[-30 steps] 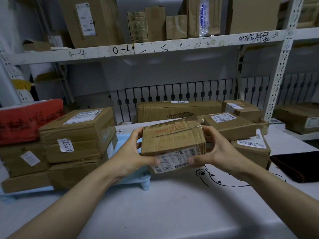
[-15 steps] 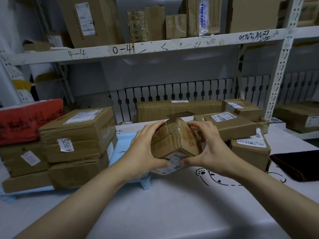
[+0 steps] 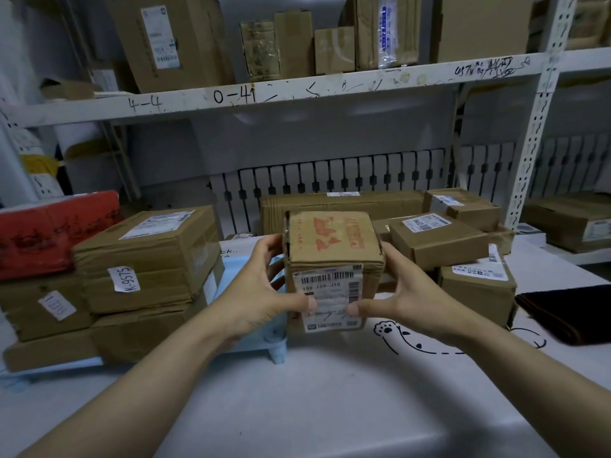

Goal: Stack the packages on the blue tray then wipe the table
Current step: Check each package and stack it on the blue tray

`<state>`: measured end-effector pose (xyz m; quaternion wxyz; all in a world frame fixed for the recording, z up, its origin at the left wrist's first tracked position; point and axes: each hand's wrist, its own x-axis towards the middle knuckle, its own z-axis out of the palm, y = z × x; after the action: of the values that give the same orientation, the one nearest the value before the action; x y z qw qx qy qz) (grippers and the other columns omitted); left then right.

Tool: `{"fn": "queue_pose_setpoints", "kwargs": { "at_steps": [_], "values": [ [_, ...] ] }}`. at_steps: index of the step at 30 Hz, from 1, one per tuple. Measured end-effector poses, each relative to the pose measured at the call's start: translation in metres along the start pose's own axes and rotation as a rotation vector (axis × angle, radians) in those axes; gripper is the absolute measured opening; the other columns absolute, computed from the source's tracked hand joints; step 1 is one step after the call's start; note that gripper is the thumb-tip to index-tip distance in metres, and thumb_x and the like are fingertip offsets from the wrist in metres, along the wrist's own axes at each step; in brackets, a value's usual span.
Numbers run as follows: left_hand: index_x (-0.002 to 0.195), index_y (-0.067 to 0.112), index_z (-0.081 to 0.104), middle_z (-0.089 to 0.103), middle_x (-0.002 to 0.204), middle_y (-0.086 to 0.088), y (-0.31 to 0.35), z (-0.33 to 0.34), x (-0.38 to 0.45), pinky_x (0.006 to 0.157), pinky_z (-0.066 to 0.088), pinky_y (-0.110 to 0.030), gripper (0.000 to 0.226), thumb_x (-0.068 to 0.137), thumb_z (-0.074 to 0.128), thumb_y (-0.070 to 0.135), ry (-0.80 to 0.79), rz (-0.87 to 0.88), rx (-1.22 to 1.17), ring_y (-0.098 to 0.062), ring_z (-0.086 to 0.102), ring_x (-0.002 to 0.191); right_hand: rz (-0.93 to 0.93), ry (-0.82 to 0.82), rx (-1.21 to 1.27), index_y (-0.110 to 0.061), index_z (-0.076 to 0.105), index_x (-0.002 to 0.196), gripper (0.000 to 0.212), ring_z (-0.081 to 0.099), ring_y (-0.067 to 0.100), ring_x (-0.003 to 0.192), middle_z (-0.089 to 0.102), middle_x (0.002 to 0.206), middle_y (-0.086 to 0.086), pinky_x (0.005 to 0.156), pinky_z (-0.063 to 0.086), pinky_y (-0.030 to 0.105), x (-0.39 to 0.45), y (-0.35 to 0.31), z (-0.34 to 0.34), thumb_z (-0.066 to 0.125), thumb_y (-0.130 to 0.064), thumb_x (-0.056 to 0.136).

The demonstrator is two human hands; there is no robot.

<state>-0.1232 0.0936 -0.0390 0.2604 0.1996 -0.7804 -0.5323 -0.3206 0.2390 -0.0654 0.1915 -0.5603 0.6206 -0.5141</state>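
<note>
Box held in both hands above a white table

Box [image 3: 332, 269] of brown cardboard sits upright between two bare hands, above the table [image 3: 297, 401] and just right of the blue tray [image 3: 261, 342]. Its top carries faded red print, and a white barcode label covers the near face. The left hand [image 3: 261, 292] grips the left side, fingers curled behind the box and thumb pressed on the label. The right hand [image 3: 403, 299] grips the right side the same way, its thumb also on the label, close to the left thumb.

The tray, at left, holds a stack of packages [image 3: 142, 279], brown boxes piled in layers, one marked with a sticker reading K-9575. A red parcel [image 3: 49, 233] lies on top at the far left. Right of the held box, more packages [image 3: 463, 256] rest on the table, some piled on others. A dark cloth [image 3: 568, 312] lies at the table's right edge. Behind everything stands a white shelf [image 3: 297, 90] with handwritten numbers, loaded with cartons
</note>
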Motion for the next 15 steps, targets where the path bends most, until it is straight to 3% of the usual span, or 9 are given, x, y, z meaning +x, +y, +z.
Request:
{"fn": "queue_pose_setpoints", "kwargs": {
  "at_steps": [7, 12, 15],
  "values": [
    [0.136, 0.030, 0.043, 0.064, 0.127, 0.006, -0.0016, 0.0008, 0.0000, 0.095, 0.055, -0.032, 0.091, 0.063, 0.085, -0.007, 0.035, -0.063, -0.067, -0.013, 0.060, 0.119, 0.022, 0.005, 0.088, -0.037, 0.051, 0.134, 0.081, 0.063, 0.012, 0.109, 0.065, 0.123, -0.010, 0.087, 0.059, 0.039, -0.0005, -0.0048, -0.0021, 0.092, -0.018, 0.065],
    [0.128, 0.019, 0.054, 0.070, 0.120, 0.001, -0.0060, 0.0007, 0.0013, 0.098, 0.052, -0.044, 0.091, 0.045, 0.091, 0.014, 0.055, -0.124, -0.193, -0.021, 0.066, 0.113, 0.073, 0.063, 0.108, -0.034, 0.046, 0.141, 0.088, 0.066, 0.008, 0.100, 0.066, 0.121, -0.011, 0.081, 0.057, 0.026, -0.0005, -0.0071, -0.0025, 0.089, -0.032, 0.063],
    [0.122, 0.016, 0.059, 0.073, 0.117, -0.002, -0.0060, 0.0002, -0.0006, 0.089, 0.055, -0.038, 0.079, 0.048, 0.087, 0.016, 0.040, -0.159, -0.262, -0.022, 0.068, 0.111, 0.106, 0.085, 0.118, -0.032, 0.045, 0.143, 0.092, 0.066, 0.005, 0.097, 0.064, 0.118, -0.014, 0.087, 0.056, 0.030, 0.0009, -0.0093, -0.0026, 0.088, -0.039, 0.063]
  ]
}}
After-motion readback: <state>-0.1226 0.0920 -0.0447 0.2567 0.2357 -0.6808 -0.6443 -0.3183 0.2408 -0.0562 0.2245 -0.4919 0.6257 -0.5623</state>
